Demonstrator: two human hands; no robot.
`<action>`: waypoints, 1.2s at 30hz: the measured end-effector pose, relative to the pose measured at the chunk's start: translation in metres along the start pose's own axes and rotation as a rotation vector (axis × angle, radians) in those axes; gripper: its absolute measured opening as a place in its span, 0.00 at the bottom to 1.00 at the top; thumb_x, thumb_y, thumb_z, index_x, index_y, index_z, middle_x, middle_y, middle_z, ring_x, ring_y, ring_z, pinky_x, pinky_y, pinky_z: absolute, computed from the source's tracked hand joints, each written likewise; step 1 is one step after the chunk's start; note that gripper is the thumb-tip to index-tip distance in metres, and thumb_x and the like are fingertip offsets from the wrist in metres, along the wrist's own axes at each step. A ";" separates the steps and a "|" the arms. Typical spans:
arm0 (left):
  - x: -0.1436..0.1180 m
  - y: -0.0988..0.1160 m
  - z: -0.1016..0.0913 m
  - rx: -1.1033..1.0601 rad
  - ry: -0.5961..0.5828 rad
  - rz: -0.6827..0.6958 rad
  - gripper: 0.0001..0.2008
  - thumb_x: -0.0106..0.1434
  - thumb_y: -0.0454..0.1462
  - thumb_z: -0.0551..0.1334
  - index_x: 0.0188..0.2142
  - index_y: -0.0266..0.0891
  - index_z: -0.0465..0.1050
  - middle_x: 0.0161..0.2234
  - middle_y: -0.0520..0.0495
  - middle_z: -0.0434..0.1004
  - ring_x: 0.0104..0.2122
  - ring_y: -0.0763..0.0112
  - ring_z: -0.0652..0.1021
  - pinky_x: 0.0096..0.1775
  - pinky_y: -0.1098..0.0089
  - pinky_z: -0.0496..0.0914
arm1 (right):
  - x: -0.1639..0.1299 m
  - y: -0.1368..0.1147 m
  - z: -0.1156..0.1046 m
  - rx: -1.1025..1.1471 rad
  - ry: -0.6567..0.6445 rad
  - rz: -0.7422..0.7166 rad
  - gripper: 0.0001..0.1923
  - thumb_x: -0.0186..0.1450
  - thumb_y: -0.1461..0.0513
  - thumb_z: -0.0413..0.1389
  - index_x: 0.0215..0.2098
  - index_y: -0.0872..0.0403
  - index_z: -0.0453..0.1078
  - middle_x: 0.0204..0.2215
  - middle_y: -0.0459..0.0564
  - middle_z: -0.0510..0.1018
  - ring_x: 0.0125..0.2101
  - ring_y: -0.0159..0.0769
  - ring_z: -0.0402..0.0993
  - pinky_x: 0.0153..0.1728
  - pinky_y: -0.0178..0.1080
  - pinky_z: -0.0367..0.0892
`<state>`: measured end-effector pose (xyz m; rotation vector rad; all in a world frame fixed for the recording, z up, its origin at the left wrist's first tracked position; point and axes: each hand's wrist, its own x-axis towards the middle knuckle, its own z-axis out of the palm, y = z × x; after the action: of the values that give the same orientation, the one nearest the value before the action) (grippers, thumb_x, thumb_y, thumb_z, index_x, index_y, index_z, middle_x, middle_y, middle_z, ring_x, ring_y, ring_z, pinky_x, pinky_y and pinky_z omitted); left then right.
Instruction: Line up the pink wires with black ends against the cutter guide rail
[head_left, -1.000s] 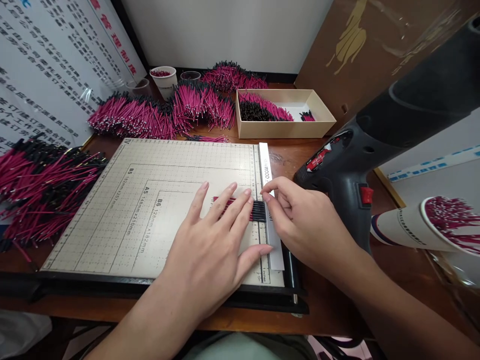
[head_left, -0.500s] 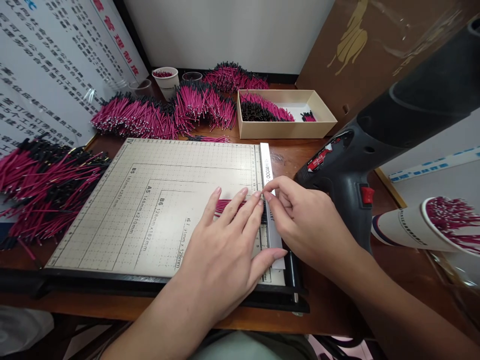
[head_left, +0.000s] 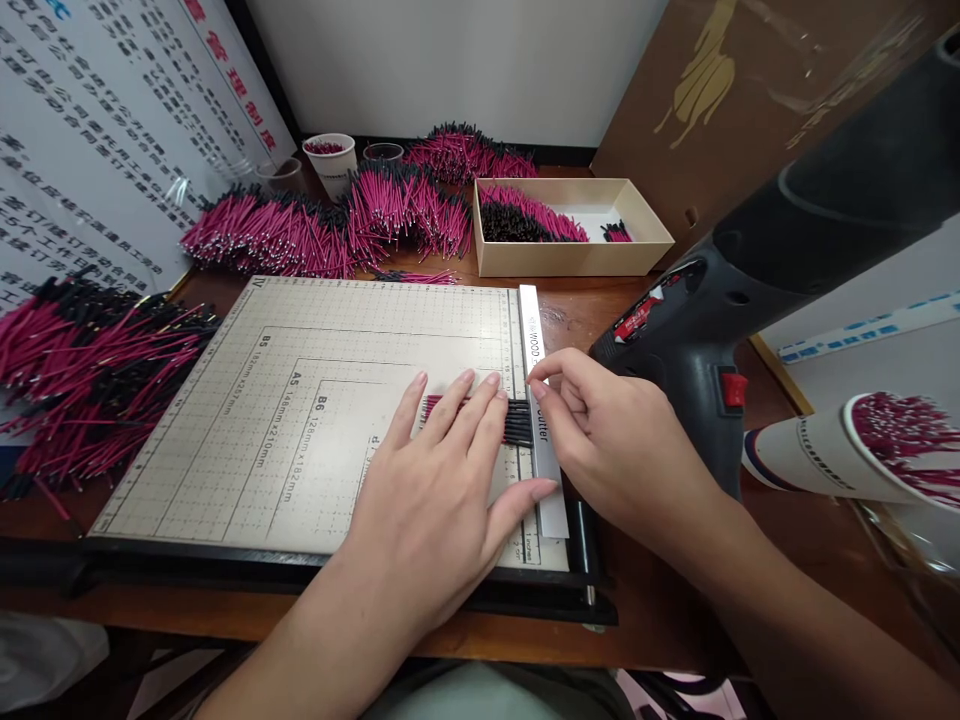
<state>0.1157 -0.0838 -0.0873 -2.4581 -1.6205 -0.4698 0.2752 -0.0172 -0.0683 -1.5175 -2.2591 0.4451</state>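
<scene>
Flat on the paper cutter's board [head_left: 202, 420], my left hand [head_left: 435, 470] lies with its fingers stretched out over a row of pink wires with black ends [head_left: 517, 422]. The black ends show between its fingers and the cutter's metal strip [head_left: 553, 490], lined up side by side against it. My right hand [head_left: 607, 430] is closed at the strip, thumb and forefinger pinched together near its edge. Whatever that pinch holds, if anything, is hidden or too small to make out.
Heaps of pink and black wires [head_left: 262, 235] lie behind and left of the board. An open box [head_left: 577, 258] holds more. A heat gun [head_left: 720, 340] stands at the right, near a paper cup [head_left: 810, 450] full of pink pieces. Another cup [head_left: 330, 165] stands at the back.
My left hand has slid slightly left, uncovering the wires' black ends beside the metal strip. My right hand stays pinched in nearly the same place.
</scene>
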 end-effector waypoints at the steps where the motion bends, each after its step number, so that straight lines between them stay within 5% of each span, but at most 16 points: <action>1: 0.000 0.000 0.000 -0.007 -0.007 -0.001 0.33 0.78 0.49 0.38 0.61 0.26 0.69 0.62 0.38 0.72 0.61 0.53 0.73 0.62 0.48 0.64 | 0.000 0.000 0.000 0.000 -0.002 0.001 0.06 0.67 0.63 0.50 0.35 0.53 0.69 0.15 0.39 0.60 0.16 0.30 0.57 0.23 0.35 0.49; 12: 0.003 0.000 0.000 -0.100 -0.067 -0.019 0.32 0.78 0.49 0.40 0.62 0.28 0.68 0.64 0.41 0.69 0.64 0.53 0.70 0.63 0.49 0.66 | 0.001 0.000 0.000 0.001 0.001 0.013 0.07 0.67 0.63 0.50 0.35 0.54 0.70 0.15 0.40 0.61 0.17 0.31 0.57 0.24 0.35 0.50; 23: 0.011 0.006 0.002 -0.058 -0.028 -0.088 0.24 0.74 0.36 0.44 0.63 0.28 0.67 0.63 0.41 0.70 0.63 0.53 0.71 0.62 0.47 0.66 | -0.001 0.000 0.000 0.003 -0.025 0.025 0.07 0.68 0.63 0.49 0.36 0.54 0.68 0.16 0.40 0.60 0.18 0.31 0.57 0.25 0.35 0.48; 36: -0.014 0.009 -0.002 -0.025 -0.015 -0.112 0.27 0.76 0.42 0.46 0.65 0.27 0.64 0.66 0.41 0.65 0.65 0.56 0.69 0.65 0.53 0.58 | -0.002 0.002 0.005 0.021 0.031 -0.163 0.07 0.68 0.66 0.52 0.37 0.57 0.73 0.15 0.38 0.57 0.15 0.29 0.57 0.22 0.35 0.53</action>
<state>0.1181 -0.1000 -0.0896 -2.4026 -1.7759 -0.4913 0.2756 -0.0183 -0.0739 -1.3077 -2.3243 0.3933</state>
